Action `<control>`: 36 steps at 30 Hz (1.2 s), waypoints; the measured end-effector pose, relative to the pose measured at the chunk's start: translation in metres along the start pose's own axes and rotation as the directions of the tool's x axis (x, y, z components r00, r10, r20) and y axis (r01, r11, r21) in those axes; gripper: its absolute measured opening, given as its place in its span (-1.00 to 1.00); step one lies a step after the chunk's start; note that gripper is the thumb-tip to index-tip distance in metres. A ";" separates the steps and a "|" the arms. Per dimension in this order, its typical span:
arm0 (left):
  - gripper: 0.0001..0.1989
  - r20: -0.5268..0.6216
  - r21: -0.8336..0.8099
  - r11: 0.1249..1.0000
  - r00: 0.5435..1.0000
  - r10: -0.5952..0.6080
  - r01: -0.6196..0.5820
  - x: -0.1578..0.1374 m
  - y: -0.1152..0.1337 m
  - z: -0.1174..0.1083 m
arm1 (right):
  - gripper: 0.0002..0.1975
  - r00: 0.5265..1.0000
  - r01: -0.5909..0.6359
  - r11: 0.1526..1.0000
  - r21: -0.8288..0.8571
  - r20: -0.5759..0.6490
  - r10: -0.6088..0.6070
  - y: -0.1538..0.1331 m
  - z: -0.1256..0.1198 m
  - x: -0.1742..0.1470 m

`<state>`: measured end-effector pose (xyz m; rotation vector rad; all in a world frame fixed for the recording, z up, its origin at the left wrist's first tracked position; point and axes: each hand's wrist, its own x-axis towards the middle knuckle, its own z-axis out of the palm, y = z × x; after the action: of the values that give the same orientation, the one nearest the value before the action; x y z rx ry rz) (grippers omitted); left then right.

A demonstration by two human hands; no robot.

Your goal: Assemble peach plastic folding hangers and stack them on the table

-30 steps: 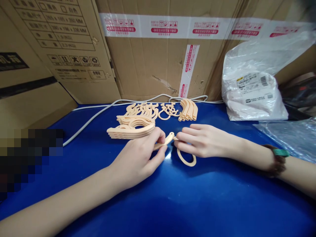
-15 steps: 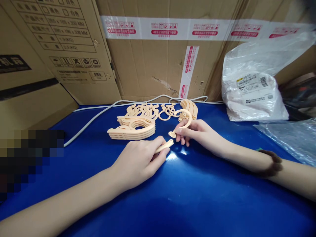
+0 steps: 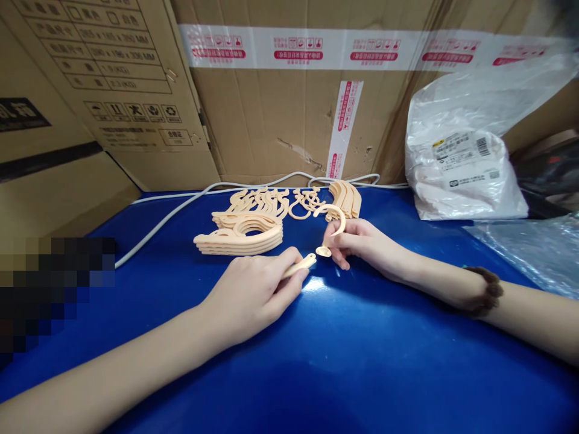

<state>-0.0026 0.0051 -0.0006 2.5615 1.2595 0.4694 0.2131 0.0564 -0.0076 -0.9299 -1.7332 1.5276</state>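
While the L grip [image 3: 257,283] pinches a beige arm pc [image 3: 307,262] btwn thumb & fingers, holed tip sticking out & the rest hidden, the R grip [image 3: 359,240] has a beige hook [image 3: 342,223] pinched by its shank, curve up, round foot down. Tip & foot sit just beside each other, apart, over the tabletop [image 3: 316,361]. Both look like moulded plastic: prob. v. light, stiff, a bit slick, so a fingertip pinch should do. Hook's best held low on the shank, nr the foot; the open curve might flex or twist. Arm pc: hold mid-body, clear of the holed tip, prob. its weakest spot. Further out: stacked frames [image 3: 237,247] beyond the L grip, curved arms [image 3: 347,200] behind the R grip, then a cardboard box [image 3: 280,120] at the back & a white bag [image 3: 465,187] far R.
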 end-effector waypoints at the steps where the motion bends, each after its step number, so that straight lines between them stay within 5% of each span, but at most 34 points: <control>1: -0.74 0.001 0.001 1.000 1.000 -0.002 0.002 0.000 0.000 0.000 | -0.84 1.000 0.004 1.000 -0.001 0.012 -0.004 0.000 0.000 0.000; 12: -0.74 -0.004 0.043 0.999 1.000 -0.008 0.008 0.001 -0.003 0.002 | -0.78 0.991 -0.039 0.993 0.108 0.130 0.025 0.002 -0.009 0.001; 26: -0.77 -0.054 0.033 0.999 0.998 0.009 -0.007 0.001 -0.006 0.004 | -0.81 0.997 -0.082 0.973 0.214 0.011 0.082 -0.001 -0.006 0.002; 36: -0.82 -0.019 -0.071 0.996 0.998 0.054 -0.055 0.001 -0.004 0.003 | -0.57 0.999 -0.039 0.976 0.216 0.001 0.040 0.002 -0.008 0.003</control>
<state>-0.0043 0.0081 -0.0047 2.5422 1.1595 0.5380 0.2187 0.0632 -0.0081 -0.8590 -1.5176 1.6996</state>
